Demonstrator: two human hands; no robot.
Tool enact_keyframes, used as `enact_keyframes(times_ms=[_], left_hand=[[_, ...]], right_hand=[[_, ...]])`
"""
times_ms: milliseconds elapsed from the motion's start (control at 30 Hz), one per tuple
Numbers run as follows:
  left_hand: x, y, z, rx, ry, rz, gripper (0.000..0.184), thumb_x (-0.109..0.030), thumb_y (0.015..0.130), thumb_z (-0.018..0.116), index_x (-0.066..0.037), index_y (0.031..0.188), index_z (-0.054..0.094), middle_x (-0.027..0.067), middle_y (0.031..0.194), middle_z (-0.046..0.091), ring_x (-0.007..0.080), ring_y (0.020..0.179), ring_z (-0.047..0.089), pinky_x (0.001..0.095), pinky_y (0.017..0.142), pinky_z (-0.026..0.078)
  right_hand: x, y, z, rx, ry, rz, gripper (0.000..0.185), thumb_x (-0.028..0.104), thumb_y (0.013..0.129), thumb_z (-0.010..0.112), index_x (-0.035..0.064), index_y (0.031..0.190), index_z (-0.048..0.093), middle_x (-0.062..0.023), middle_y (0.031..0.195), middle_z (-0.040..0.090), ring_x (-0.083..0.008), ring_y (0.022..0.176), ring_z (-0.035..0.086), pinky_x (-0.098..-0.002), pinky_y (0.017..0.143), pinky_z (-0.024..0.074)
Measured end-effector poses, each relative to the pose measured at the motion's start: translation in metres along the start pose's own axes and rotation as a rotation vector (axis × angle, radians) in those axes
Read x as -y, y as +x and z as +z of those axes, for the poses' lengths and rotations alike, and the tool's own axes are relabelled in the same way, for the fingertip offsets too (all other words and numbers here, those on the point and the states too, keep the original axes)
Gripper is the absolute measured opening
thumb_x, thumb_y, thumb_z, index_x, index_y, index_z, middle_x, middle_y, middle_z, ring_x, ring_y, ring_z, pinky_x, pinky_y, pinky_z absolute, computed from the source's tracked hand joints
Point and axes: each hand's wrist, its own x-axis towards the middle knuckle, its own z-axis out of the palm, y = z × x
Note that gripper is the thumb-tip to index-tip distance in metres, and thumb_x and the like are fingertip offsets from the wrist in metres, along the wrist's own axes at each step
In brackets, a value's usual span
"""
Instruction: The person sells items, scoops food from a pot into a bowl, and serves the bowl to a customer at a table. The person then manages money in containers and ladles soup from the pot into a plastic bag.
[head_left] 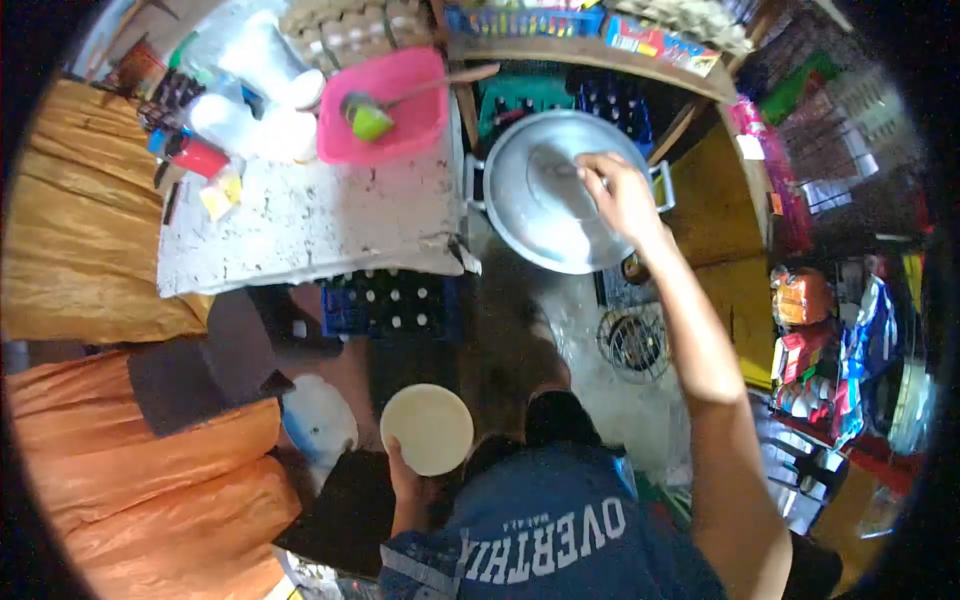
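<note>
My right hand [617, 192] is stretched forward over a large silver pot with side handles. Its fingers are closed at the middle of the round metal pot lid [545, 225], where the knob is mostly hidden under them. The lid covers the pot's top. Low and close to my body, my left hand [402, 472] grips a cream-coloured round bowl [430, 428] by its side, thumb over the rim. No contents show inside the bowl.
Left of the pot, a worn white table [310, 225] bears a pink basin [385, 140] with a green dipper inside. Bottle crates [390, 305] stand below it. A wire fan-like grille [635, 343] lies on the floor, and orange cloth covers [170, 470] fill the left.
</note>
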Motion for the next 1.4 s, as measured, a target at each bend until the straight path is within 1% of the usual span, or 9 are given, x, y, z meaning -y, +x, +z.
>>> enact_keyframes(times_ms=[133,333,400,667,767,967,1100,1133,1400], left_hand=[[-0.014,0.01,-0.004,-0.058,-0.29,-0.036,0.058,-0.047,0.097,0.036,-0.007,0.139,0.031,0.0175,0.131,0.047,0.033,0.116,0.052,0.0457,0.094,0.048],[-0.01,0.027,-0.012,-0.284,0.029,0.15,0.052,-0.039,0.099,0.032,-0.004,0.138,0.033,0.0159,0.133,0.045,0.029,0.12,0.048,0.0444,0.101,0.04],[-0.025,0.034,0.005,-0.189,0.197,0.155,0.048,-0.033,0.099,0.037,-0.005,0.138,0.032,0.0148,0.132,0.046,0.0278,0.12,0.048,0.0429,0.101,0.041],[-0.026,0.094,-0.012,-0.09,-0.013,0.129,0.059,-0.05,0.098,0.031,-0.014,0.143,0.029,0.0124,0.138,0.042,0.0303,0.123,0.045,0.0472,0.101,0.039],[-0.042,0.099,-0.001,-0.03,-0.064,0.071,0.063,-0.055,0.096,0.027,-0.013,0.143,0.029,0.0127,0.14,0.04,0.0308,0.125,0.042,0.0484,0.103,0.036],[-0.071,0.1,0.052,-0.008,-0.101,0.05,0.072,-0.064,0.094,0.019,-0.013,0.144,0.028,0.0134,0.143,0.036,0.0323,0.129,0.038,0.0506,0.105,0.031],[-0.026,0.154,-0.009,0.047,-0.015,0.141,0.072,-0.063,0.095,0.02,-0.011,0.144,0.028,0.0137,0.142,0.037,0.032,0.127,0.041,0.0496,0.103,0.035],[-0.023,0.141,-0.007,-0.027,-0.057,0.097,0.072,-0.062,0.095,0.021,-0.01,0.144,0.028,0.0134,0.14,0.039,0.0317,0.125,0.043,0.0482,0.102,0.037],[-0.031,0.086,0.039,-0.375,-0.256,-0.028,0.07,-0.061,0.095,0.023,-0.01,0.144,0.026,0.011,0.139,0.042,0.0273,0.126,0.044,0.0413,0.104,0.036]], right_hand=[[-0.155,0.042,0.103,0.115,-0.446,-0.089,0.043,0.032,0.079,0.068,0.0115,0.116,0.061,-0.0147,0.116,0.06,-0.0306,0.105,0.059,-0.0434,0.089,0.0476],[-0.174,0.065,0.126,0.637,-0.285,0.301,0.049,0.046,0.086,0.061,0.0128,0.121,0.058,-0.0188,0.111,0.063,-0.0333,0.097,0.063,-0.0396,0.085,0.0496],[-0.213,0.051,0.14,0.29,-0.157,-0.096,0.047,0.045,0.084,0.062,0.0143,0.119,0.059,-0.0178,0.107,0.065,-0.0316,0.091,0.065,-0.039,0.081,0.0506],[-0.074,0.033,-0.021,0.186,-0.426,0.276,0.045,0.055,0.071,0.064,0.0108,0.079,0.068,-0.014,0.077,0.068,-0.0311,0.074,0.067,-0.0404,0.071,0.0525],[-0.033,0.02,-0.095,-0.012,-0.151,0.389,0.032,0.036,0.069,0.077,0.0075,0.079,0.068,-0.0075,0.068,0.065,-0.0122,0.063,0.061,-0.0309,0.059,0.0498],[0.012,0.134,-0.196,-0.435,-0.256,0.079,0.036,0.028,0.079,0.075,0.0026,0.065,0.055,0.0012,0.062,0.052,-0.0069,0.061,0.043,-0.0269,0.053,0.0392],[-0.034,0.266,-0.222,-0.434,-0.212,0.108,0.037,0.034,0.087,0.066,-0.0028,0.09,0.068,-0.0088,0.074,0.067,-0.0153,0.068,0.058,-0.0311,0.062,0.0466],[-0.06,0.302,-0.239,-0.192,-0.744,0.344,0.048,0.043,0.093,0.05,-0.0003,0.102,0.067,-0.0151,0.087,0.069,-0.0285,0.079,0.065,-0.0399,0.069,0.0492],[-0.116,0.389,-0.161,-0.072,-0.845,0.117,0.036,0.032,0.09,0.054,0.0037,0.112,0.062,-0.0159,0.1,0.065,-0.0316,0.093,0.061,-0.0406,0.081,0.0467]])
